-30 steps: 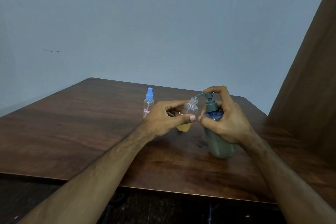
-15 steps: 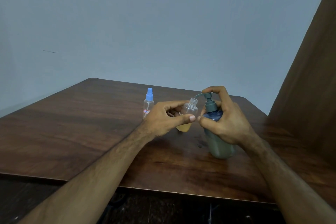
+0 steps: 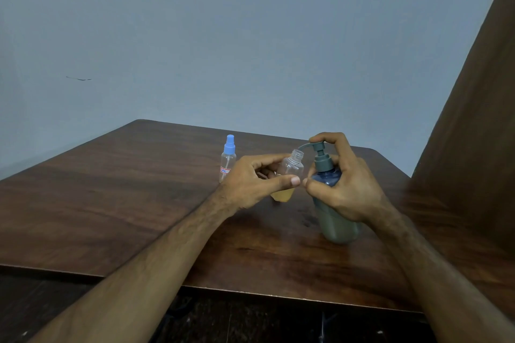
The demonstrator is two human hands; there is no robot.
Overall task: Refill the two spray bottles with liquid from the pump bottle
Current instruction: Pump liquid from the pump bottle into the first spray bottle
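My left hand [image 3: 255, 179] grips a small clear uncapped spray bottle [image 3: 292, 168], tilted, with yellowish liquid in its bottom. Its open neck sits just under the spout of the blue-grey pump bottle [image 3: 335, 220], which stands on the table. My right hand [image 3: 344, 184] wraps the pump bottle's shoulder, with the index finger on top of the pump head. A second clear spray bottle [image 3: 228, 160] with a blue cap and a small label stands upright behind my left hand.
The dark wooden table [image 3: 111, 198] has its front edge near me and a rounded far corner. A brown wooden panel [image 3: 479, 120] rises along the right. A plain grey wall is behind.
The pump head has risen slightly under my right index finger. Both hands and the bottles stay where they were.
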